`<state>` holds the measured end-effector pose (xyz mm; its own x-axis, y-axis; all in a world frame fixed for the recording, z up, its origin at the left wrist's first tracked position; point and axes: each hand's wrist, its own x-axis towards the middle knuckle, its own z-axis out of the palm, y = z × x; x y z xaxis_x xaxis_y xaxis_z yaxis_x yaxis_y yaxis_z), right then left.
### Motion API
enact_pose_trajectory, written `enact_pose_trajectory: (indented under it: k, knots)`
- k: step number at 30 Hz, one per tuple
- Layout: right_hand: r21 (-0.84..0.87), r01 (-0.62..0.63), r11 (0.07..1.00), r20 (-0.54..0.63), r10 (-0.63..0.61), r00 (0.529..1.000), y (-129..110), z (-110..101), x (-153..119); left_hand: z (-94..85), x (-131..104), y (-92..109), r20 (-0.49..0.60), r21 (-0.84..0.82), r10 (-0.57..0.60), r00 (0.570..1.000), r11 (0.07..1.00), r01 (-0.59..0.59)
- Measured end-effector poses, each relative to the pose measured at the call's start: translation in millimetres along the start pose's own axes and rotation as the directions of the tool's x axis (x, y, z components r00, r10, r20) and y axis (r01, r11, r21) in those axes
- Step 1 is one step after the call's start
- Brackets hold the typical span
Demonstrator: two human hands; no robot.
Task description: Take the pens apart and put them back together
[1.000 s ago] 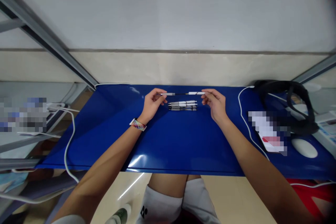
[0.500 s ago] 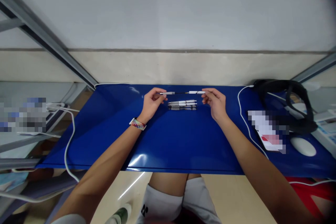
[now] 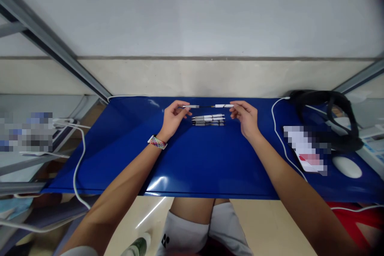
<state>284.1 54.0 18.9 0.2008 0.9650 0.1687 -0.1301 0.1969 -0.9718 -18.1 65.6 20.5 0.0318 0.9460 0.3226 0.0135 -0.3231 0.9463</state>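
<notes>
My left hand (image 3: 174,117) pinches the grey front part of a pen (image 3: 194,106), above the blue table (image 3: 180,160). The white barrel (image 3: 223,106) of that pen is pinched at its right end by my right hand (image 3: 246,118). Between the two parts the dark refill (image 3: 207,107) shows, level and in line with both. Just nearer to me, several pens (image 3: 208,120) lie side by side on the table, some with white barrels and some darker, their grey grips toward the left.
At the right are a black strap-like object (image 3: 345,140), a partly blurred white item (image 3: 310,164), a white mouse (image 3: 347,167) and a white cable (image 3: 277,130). Another cable (image 3: 77,172) hangs over the left edge. A wall stands behind the table.
The white barrel and my right hand have shifted very slightly left. Both hands keep their grip, and the pens on the table have not moved.
</notes>
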Motion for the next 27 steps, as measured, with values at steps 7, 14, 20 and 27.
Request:
enact_pose_trajectory:
  k: [7, 14, 20, 27]
  knots:
    - [-0.005, 0.001, 1.000, -0.013, -0.001, 1.000, -1.7, 0.6, -0.3, -1.0, -0.5, 0.3, -0.006, 0.012, 0.000, 1.000, 1.000, 0.000]
    - [-0.007, -0.005, 1.000, 0.129, 0.006, 0.992, -3.1, 5.0, -3.0, 0.1, -3.7, 0.9, 0.052, 0.019, -0.035, 0.998, 0.999, 0.034]
    - [-0.072, 0.063, 0.995, 0.293, -0.039, 0.955, -4.5, 9.8, -8.2, 3.7, -7.2, 6.2, 0.189, 0.125, -0.049, 0.981, 0.992, 0.025]
    - [-0.112, 0.054, 0.992, 0.339, -0.013, 0.941, -3.8, 11.2, -12.5, 0.4, -6.0, 4.5, 0.147, 0.233, -0.046, 0.988, 0.972, 0.011]
